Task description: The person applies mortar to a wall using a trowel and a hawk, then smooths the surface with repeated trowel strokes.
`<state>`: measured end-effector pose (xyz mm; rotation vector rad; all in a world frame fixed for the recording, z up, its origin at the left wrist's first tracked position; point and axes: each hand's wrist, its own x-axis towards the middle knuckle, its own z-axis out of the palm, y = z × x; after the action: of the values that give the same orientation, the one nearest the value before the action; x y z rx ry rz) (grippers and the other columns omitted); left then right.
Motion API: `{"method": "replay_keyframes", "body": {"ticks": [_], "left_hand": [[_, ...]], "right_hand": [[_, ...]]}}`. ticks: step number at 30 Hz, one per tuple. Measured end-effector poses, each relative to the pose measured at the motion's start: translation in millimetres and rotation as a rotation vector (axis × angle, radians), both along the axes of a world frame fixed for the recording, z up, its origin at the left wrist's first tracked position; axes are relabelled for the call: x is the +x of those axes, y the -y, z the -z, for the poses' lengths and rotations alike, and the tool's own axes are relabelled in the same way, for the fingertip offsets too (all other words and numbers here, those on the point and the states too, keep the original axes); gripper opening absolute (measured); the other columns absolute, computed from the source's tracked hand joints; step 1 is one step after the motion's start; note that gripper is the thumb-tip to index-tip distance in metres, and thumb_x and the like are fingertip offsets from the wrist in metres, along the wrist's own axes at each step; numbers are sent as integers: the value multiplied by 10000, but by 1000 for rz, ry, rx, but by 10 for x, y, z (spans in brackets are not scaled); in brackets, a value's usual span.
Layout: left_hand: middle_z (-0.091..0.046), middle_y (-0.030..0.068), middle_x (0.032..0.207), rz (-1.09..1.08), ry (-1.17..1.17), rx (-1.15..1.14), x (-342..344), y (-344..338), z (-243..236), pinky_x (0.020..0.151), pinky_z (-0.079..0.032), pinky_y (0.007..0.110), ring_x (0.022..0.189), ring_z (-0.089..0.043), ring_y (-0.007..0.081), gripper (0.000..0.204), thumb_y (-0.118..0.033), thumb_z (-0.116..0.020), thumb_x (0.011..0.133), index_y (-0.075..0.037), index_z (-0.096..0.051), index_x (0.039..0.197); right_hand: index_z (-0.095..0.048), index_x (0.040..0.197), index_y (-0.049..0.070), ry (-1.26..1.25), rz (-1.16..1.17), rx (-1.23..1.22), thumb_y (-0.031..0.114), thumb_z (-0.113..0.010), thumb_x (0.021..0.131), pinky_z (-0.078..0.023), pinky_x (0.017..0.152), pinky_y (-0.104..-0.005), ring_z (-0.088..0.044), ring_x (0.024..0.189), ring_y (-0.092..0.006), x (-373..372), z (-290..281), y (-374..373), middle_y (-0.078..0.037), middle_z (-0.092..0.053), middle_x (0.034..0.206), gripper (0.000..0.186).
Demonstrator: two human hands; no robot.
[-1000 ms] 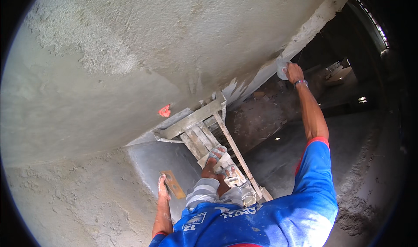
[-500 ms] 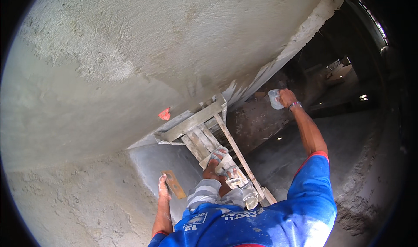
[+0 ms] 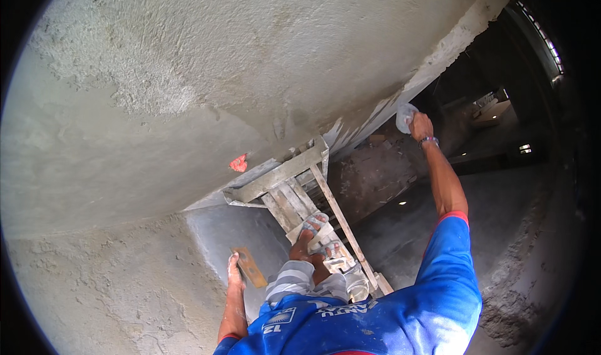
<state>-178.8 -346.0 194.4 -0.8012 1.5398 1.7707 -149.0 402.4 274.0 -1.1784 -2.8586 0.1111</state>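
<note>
Fingers of my left hand (image 3: 235, 271), pale with plaster, grip a flat yellow-brown float (image 3: 250, 267) at the lower left. My right hand (image 3: 422, 126) is raised at the upper right, closed on a translucent pale plastic container (image 3: 404, 117), perhaps a cup; its contents are unclear. The container is close to the rough edge (image 3: 451, 48) of the grey plastered surface (image 3: 269, 48), which has smooth, coarse and wet-looking patches; I cannot tell whether it touches it. My sandalled feet (image 3: 313, 226) stand on plaster-stained wooden planks (image 3: 282, 208).
The planks are framed by a crosspiece (image 3: 275, 176) and a long slat (image 3: 338, 214). A red scrap (image 3: 238, 163) shows beside them on the plaster. A rough wall (image 3: 106, 280) is at lower left. Below right lie a dim floor (image 3: 369, 173) with debris and a distant lit opening (image 3: 488, 108).
My right hand with the container dipped down and leftward, then rose again, now a little lower than a second ago. My left hand and the float have barely moved.
</note>
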Motion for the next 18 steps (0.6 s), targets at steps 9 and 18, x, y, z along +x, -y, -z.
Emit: {"method": "replay_keyframes", "body": {"ticks": [9, 18], "left_hand": [[-565, 46, 1043, -37, 14, 2, -74, 65, -2, 862, -432, 391, 981, -529, 217, 453, -421, -666, 776, -125, -553, 1099], [-567, 47, 1038, 6, -15, -22, -95, -130, -97, 849, -442, 385, 964, -534, 209, 434, -429, -646, 793, -137, -552, 1100]], "right_hand": [[-641, 951, 1, 280, -310, -303, 287, -633, 821, -473, 830, -469, -604, 935, -388, 350, 90, 1043, -230, -646, 906, 315], [-664, 853, 17, 386, -773, -334, 280, -645, 803, -479, 818, -457, -614, 947, -350, -855, -136, 2229, -192, -655, 906, 269]]}}
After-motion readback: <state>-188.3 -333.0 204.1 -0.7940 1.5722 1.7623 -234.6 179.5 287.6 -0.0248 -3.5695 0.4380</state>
